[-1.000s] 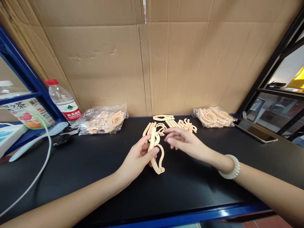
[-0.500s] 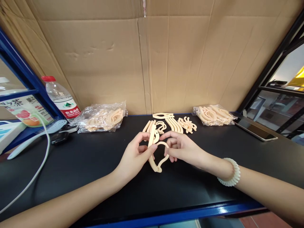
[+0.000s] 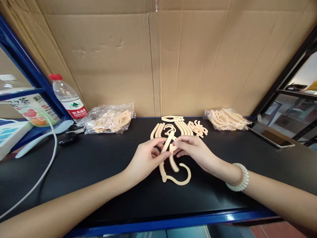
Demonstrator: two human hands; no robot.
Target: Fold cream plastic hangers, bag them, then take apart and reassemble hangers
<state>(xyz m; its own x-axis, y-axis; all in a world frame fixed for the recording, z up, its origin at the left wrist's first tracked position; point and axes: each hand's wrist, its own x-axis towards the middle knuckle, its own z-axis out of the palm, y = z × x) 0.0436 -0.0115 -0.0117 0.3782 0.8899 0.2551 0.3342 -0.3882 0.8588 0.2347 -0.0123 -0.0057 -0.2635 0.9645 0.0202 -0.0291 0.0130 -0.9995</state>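
Observation:
Above the black tabletop, my left hand point(image 3: 148, 156) pinches one long arm of a beige folding clothes hanger point(image 3: 162, 170) between thumb and fingers. The hanger's curved hook point(image 3: 188, 175) swings out from its lower end, towards the right. My right hand point(image 3: 192, 147) grips the upper end of a shorter curved arm point(image 3: 173, 163), close to the long arm's top. Fingers partly hide where the two arms meet, so I cannot tell whether they are joined. Just beyond my hands lie loose hanger arms point(image 3: 183, 128) in rows and several loose hooks point(image 3: 170, 128).
Clear bags of beige parts lie at the back left point(image 3: 111, 119) and back right point(image 3: 226, 119). A red-capped bottle point(image 3: 68, 97), a pale blue brush point(image 3: 47, 135) and a white cable point(image 3: 49, 158) are on the left. A phone point(image 3: 271, 135) rests at the right.
The hook has swung from between my hands out to the lower right. My right hand has shifted from the hook to the curved arm, which now hangs lower and apart from the long arm.

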